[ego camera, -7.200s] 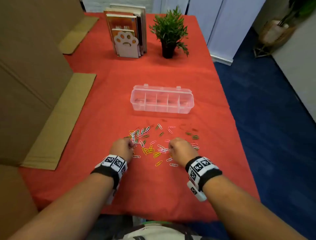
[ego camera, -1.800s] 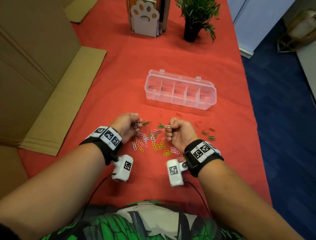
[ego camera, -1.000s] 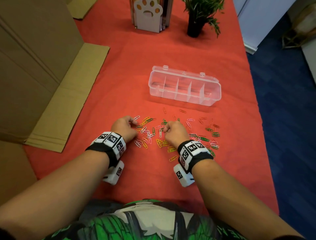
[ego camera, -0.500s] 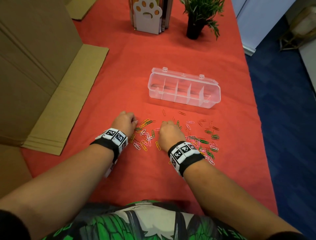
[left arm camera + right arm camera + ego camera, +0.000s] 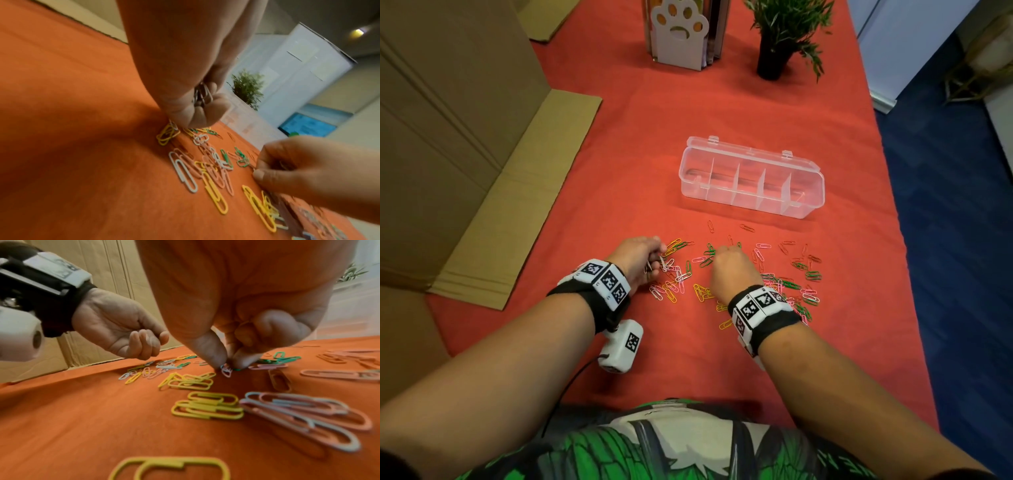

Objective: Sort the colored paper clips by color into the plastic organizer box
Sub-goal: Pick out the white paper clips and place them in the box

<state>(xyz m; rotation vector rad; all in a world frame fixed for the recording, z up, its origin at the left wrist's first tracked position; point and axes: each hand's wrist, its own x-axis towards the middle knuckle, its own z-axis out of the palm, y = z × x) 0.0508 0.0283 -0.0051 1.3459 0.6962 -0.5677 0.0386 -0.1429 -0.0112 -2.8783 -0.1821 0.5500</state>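
Note:
Several coloured paper clips point(image 5: 726, 274) in yellow, green, pink, white and red lie scattered on the red tablecloth. The clear plastic organizer box point(image 5: 751, 178) stands open beyond them, its compartments bare. My left hand point(image 5: 640, 258) hovers at the pile's left edge, its curled fingers holding a small bunch of white clips point(image 5: 202, 95). My right hand point(image 5: 732, 270) is down in the middle of the pile. Its thumb and forefinger pinch a white clip point(image 5: 226, 370) that still touches the cloth.
Flattened cardboard point(image 5: 517, 192) and a large carton point(image 5: 441, 113) lie along the left side. A paw-print bookend with books point(image 5: 681, 34) and a potted plant point(image 5: 784, 31) stand at the far end. The table edge point(image 5: 893, 219) drops to blue carpet on the right.
My left hand has lifted slightly off the cloth with its bunch of clips. My right hand has stayed in the pile's middle and closed its fingertips on a white clip.

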